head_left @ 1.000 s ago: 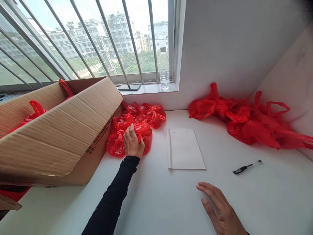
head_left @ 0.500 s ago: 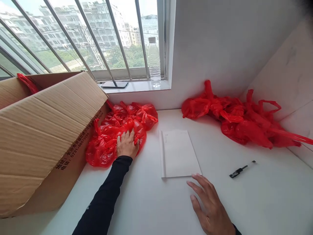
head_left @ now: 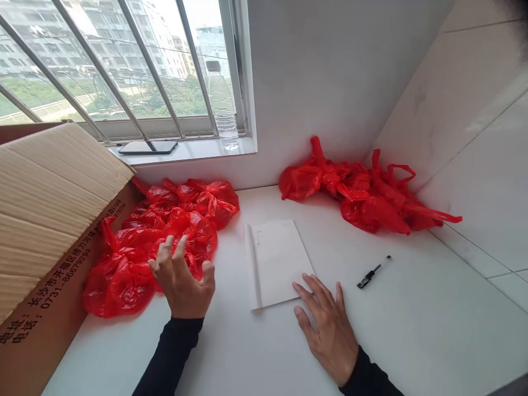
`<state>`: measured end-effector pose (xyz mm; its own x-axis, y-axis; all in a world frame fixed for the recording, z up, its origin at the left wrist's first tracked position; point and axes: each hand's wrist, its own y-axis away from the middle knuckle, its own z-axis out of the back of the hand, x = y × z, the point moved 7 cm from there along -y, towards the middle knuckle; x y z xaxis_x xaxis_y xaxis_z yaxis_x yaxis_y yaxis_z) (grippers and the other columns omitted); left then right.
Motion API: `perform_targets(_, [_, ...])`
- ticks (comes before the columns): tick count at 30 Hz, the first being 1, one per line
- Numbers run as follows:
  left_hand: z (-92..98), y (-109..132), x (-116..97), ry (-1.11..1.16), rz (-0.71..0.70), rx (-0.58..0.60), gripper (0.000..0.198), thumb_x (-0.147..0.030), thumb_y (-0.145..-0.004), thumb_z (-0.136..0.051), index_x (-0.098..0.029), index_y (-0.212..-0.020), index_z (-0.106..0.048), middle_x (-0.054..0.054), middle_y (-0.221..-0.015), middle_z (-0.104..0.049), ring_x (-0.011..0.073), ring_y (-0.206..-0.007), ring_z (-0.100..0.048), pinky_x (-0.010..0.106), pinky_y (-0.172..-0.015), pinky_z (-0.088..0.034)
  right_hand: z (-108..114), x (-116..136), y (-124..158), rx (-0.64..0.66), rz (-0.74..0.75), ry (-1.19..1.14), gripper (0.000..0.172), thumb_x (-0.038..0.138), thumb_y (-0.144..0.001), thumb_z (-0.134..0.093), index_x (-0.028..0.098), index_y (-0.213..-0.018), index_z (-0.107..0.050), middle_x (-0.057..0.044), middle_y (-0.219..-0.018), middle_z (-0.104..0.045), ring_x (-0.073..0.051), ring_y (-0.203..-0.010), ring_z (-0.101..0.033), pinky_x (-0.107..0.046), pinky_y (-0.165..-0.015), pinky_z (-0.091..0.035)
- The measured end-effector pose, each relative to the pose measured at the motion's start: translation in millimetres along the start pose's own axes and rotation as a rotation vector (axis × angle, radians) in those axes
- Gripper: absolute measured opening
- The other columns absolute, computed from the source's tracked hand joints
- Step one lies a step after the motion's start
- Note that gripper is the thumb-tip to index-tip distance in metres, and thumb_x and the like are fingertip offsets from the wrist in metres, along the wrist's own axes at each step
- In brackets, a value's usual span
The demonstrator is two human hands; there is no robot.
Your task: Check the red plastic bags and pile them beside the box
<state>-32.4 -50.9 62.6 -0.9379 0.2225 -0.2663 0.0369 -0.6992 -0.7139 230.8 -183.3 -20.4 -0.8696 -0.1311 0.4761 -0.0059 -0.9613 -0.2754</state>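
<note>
A heap of red plastic bags (head_left: 157,236) lies on the white table beside a cardboard box (head_left: 49,220). My left hand (head_left: 181,280) hovers at the heap's near edge, fingers spread and curled, holding nothing. My right hand (head_left: 325,324) lies flat and open on the table, its fingertips on the near corner of a white notebook (head_left: 276,258). A black pen (head_left: 373,271) lies to the right of the notebook.
A second heap of red bags (head_left: 363,192) sits in the back right corner against the tiled wall (head_left: 474,154). On the window sill stand a water bottle (head_left: 221,107) and a dark phone (head_left: 147,147). Barred window behind.
My left hand has lifted off the red bags and drawn back toward me, fingers opening. My right hand has slid forward onto the notebook's corner. The view has shifted rightward.
</note>
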Motion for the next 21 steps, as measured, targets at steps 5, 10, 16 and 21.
perform_targets(5, [-3.7, 53.4, -73.2, 0.146, -0.241, 0.204, 0.034, -0.02, -0.09, -0.055, -0.021, -0.123, -0.061, 0.014, -0.13, -0.058, 0.0321, -0.119, -0.054, 0.052, -0.106, -0.039, 34.3, -26.6, -46.8, -0.12, -0.077, -0.236, 0.034, 0.033, -0.099, -0.052, 0.028, -0.131, -0.061, -0.009, -0.14, -0.057, -0.029, -0.134, -0.05, -0.065, -0.116, -0.031])
perform_targets(10, [-19.9, 68.1, -91.8, 0.11, -0.262, 0.3, 0.031, -0.02, -0.09, -0.056, -0.017, -0.119, -0.066, 0.013, -0.11, -0.062, 0.0287, -0.099, -0.059, 0.049, -0.097, -0.04, 60.7, -81.0, -155.3, -0.232, -0.141, -0.302, 0.032, 0.03, -0.099, -0.057, 0.02, -0.13, -0.06, -0.01, -0.134, -0.06, -0.026, -0.127, -0.055, -0.05, -0.104, -0.049])
perform_targets(16, [-20.1, 70.4, -85.5, 0.034, -0.193, 0.329, 0.036, -0.02, -0.092, -0.053, -0.018, -0.126, -0.065, 0.008, -0.09, -0.061, 0.0247, -0.084, -0.058, 0.044, -0.086, -0.039, 54.1, -124.9, -253.1, -0.289, -0.258, -0.334, 0.03, 0.034, -0.097, -0.063, 0.019, -0.122, -0.063, -0.009, -0.129, -0.062, -0.025, -0.115, -0.062, -0.05, -0.099, -0.051])
perform_targets(21, [-26.5, 75.4, -87.1, 0.005, -0.177, 0.362, 0.041, -0.013, -0.091, -0.05, -0.015, -0.129, -0.064, 0.006, -0.082, -0.061, 0.0237, -0.079, -0.056, 0.039, -0.079, -0.039, 57.1, -115.7, -253.8, -0.405, -0.224, -0.359, 0.036, 0.036, -0.096, -0.064, 0.018, -0.127, -0.06, -0.01, -0.136, -0.059, -0.028, -0.122, -0.058, -0.054, -0.103, -0.047])
